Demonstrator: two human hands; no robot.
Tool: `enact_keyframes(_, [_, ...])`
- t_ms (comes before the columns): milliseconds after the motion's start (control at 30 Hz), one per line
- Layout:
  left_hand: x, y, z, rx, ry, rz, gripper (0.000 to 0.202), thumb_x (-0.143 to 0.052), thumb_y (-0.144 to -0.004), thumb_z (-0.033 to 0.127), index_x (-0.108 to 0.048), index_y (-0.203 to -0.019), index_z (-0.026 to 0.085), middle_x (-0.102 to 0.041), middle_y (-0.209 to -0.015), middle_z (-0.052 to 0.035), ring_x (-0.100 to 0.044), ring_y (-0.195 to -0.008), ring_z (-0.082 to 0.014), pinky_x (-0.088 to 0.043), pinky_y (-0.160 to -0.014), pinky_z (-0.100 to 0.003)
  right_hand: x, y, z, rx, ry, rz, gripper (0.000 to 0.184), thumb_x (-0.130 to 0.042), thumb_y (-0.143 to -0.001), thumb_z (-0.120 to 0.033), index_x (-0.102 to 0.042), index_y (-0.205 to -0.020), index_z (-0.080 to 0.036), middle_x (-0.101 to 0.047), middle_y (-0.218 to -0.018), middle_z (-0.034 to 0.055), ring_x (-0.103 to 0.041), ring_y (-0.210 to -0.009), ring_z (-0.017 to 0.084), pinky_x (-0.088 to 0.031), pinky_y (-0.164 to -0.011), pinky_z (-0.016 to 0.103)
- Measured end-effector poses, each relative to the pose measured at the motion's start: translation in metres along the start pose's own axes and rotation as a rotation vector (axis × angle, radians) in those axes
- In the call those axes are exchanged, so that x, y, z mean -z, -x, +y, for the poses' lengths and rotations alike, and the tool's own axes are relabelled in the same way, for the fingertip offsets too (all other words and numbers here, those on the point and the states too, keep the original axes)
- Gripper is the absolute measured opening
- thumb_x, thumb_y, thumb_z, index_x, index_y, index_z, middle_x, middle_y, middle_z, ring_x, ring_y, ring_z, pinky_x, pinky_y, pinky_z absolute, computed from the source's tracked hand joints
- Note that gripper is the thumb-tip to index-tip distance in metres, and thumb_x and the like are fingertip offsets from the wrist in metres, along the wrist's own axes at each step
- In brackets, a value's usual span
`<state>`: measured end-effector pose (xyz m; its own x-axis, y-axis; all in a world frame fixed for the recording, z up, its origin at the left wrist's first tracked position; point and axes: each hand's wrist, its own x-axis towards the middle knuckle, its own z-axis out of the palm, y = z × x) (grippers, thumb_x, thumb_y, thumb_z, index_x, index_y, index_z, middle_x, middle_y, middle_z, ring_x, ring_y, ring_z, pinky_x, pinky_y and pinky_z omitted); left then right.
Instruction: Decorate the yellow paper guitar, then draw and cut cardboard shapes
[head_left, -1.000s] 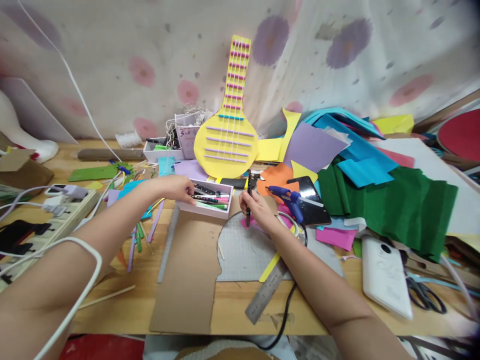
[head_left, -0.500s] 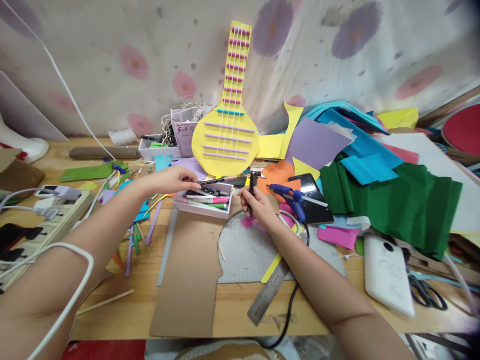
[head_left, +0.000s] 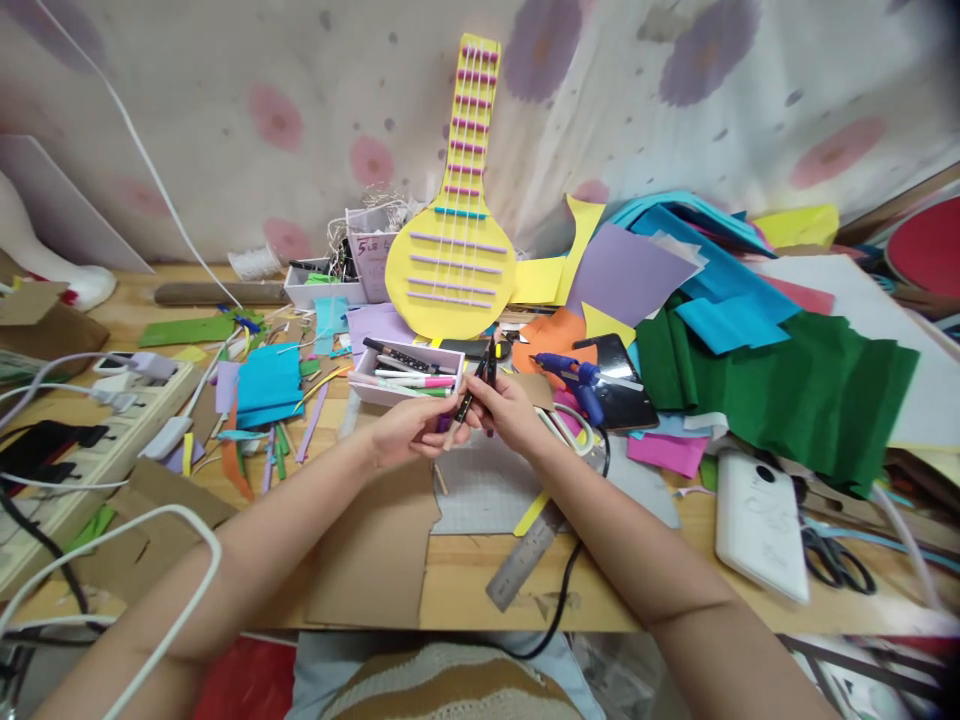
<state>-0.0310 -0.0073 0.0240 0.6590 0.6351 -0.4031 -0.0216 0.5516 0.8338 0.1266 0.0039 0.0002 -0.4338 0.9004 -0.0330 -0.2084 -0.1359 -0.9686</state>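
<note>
My left hand [head_left: 409, 432] and my right hand [head_left: 512, 412] meet in front of me, above a brown cardboard cutout [head_left: 375, 545]. My left hand is closed on a dark marker with a pinkish end [head_left: 459, 408]. A black pen [head_left: 491, 370] stands upright in my closed right hand, and the two pens touch near their tips. Just beyond the hands sits a white box of markers [head_left: 405, 375]. A yellow paper guitar [head_left: 459, 215] leans on the curtain behind.
A blue glue gun [head_left: 574, 375] lies on a black tablet right of the hands. A steel ruler [head_left: 521, 562], a grey cutting mat [head_left: 487, 490], a white device [head_left: 761, 525], scissors [head_left: 836, 562], coloured paper and green felt [head_left: 787, 385] lie about. A power strip [head_left: 90, 430] sits left.
My left hand has lifted a marker out of the white box and carried it right to meet my right hand. The right hand kept its black pen.
</note>
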Motion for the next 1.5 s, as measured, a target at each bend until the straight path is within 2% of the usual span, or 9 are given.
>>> enact_keyframes(233, [-0.010,0.006,-0.016,-0.125,-0.053,0.084,0.034,-0.050,-0.082,0.047,-0.047,-0.072,0.015,-0.023,-0.046,0.0092,-0.012,-0.040,-0.0029,-0.010,-0.038,-0.015,-0.004,0.006,-0.002,0.020,0.028,-0.012,0.045,-0.061,-0.069,-0.060,-0.044,-0.075,-0.019,-0.042,-0.042,-0.0108,-0.027,-0.032,0.002,-0.017,-0.033,0.017])
enact_keyframes(333, [-0.007,0.013,-0.020,-0.136,-0.133,0.116,0.037,-0.048,-0.082,0.053,-0.047,-0.077,0.016,-0.022,-0.044,0.0099,-0.012,-0.039,-0.0039,-0.012,-0.038,-0.016,-0.008,0.009,-0.001,0.042,0.061,-0.018,0.044,-0.057,-0.073,-0.061,-0.043,-0.078,-0.019,-0.045,-0.044,-0.0097,-0.029,-0.032,0.003,-0.019,-0.033,0.017])
enact_keyframes(533, [0.039,0.046,-0.018,-0.087,-0.371,0.344,0.058,-0.034,-0.079,0.068,-0.055,-0.087,0.015,-0.034,-0.045,0.0065,-0.023,-0.038,-0.0054,-0.014,-0.037,-0.017,-0.018,0.010,0.013,0.095,0.207,0.064,0.044,-0.046,-0.078,-0.063,-0.045,-0.082,-0.020,-0.053,-0.053,-0.0061,-0.035,-0.034,0.005,-0.027,-0.036,0.019])
enact_keyframes(633, [0.062,0.051,-0.030,-0.275,-0.290,0.449,0.050,-0.043,-0.079,0.064,-0.054,-0.076,0.015,-0.031,-0.042,0.0077,-0.020,-0.036,-0.0042,-0.014,-0.037,-0.016,-0.025,0.011,0.021,0.127,0.542,0.016,0.040,-0.042,-0.086,-0.054,-0.055,-0.079,-0.017,-0.062,-0.063,0.0004,-0.050,-0.047,0.008,-0.040,-0.050,0.022])
enact_keyframes(733, [0.073,0.044,-0.046,-0.498,-0.093,0.548,0.042,-0.048,-0.079,0.058,-0.050,-0.073,0.017,-0.026,-0.040,0.0096,-0.016,-0.034,-0.0041,-0.013,-0.035,-0.016,-0.031,0.010,0.029,0.200,0.772,-0.042,0.033,-0.042,-0.088,-0.042,-0.060,-0.078,-0.016,-0.067,-0.077,0.0047,-0.061,-0.072,0.014,-0.045,-0.070,0.026])
enact_keyframes(867, [0.072,0.036,-0.055,-0.570,0.034,0.534,0.037,-0.050,-0.080,0.053,-0.049,-0.073,0.017,-0.025,-0.040,0.0100,-0.016,-0.034,-0.0038,-0.013,-0.035,-0.015,-0.033,0.007,0.036,0.232,0.846,-0.079,0.026,-0.043,-0.088,-0.036,-0.059,-0.094,-0.016,-0.067,-0.087,0.0058,-0.062,-0.081,0.016,-0.046,-0.076,0.029])
enact_keyframes(1133, [0.073,0.038,-0.056,-0.555,0.081,0.527,0.033,-0.050,-0.081,0.048,-0.051,-0.074,0.016,-0.027,-0.040,0.0099,-0.016,-0.033,-0.0035,-0.013,-0.034,-0.015,-0.030,0.009,0.030,0.189,0.942,0.012,0.026,-0.042,-0.088,-0.036,-0.059,-0.083,-0.016,-0.065,-0.073,0.0042,-0.060,-0.067,0.015,-0.045,-0.067,0.026])
enact_keyframes(1367, [0.071,0.044,-0.053,-0.517,0.085,0.496,0.017,-0.053,-0.073,0.031,-0.048,-0.082,0.018,-0.038,-0.048,0.0086,-0.020,-0.037,-0.0034,-0.013,-0.036,-0.014,-0.028,0.011,0.028,0.224,0.890,0.028,0.033,-0.040,-0.089,-0.041,-0.059,-0.075,-0.017,-0.065,-0.073,0.0046,-0.060,-0.070,0.015,-0.045,-0.069,0.027])
enact_keyframes(1500, [0.067,0.052,-0.046,-0.495,-0.062,0.485,0.032,-0.061,-0.069,0.025,-0.046,-0.097,0.019,-0.049,-0.060,0.0072,-0.025,-0.041,-0.0026,-0.018,-0.038,-0.014,-0.023,0.010,0.027,0.131,0.710,0.066,0.040,-0.038,-0.089,-0.050,-0.057,-0.078,-0.017,-0.064,-0.067,0.0025,-0.051,-0.048,0.009,-0.042,-0.056,0.024])
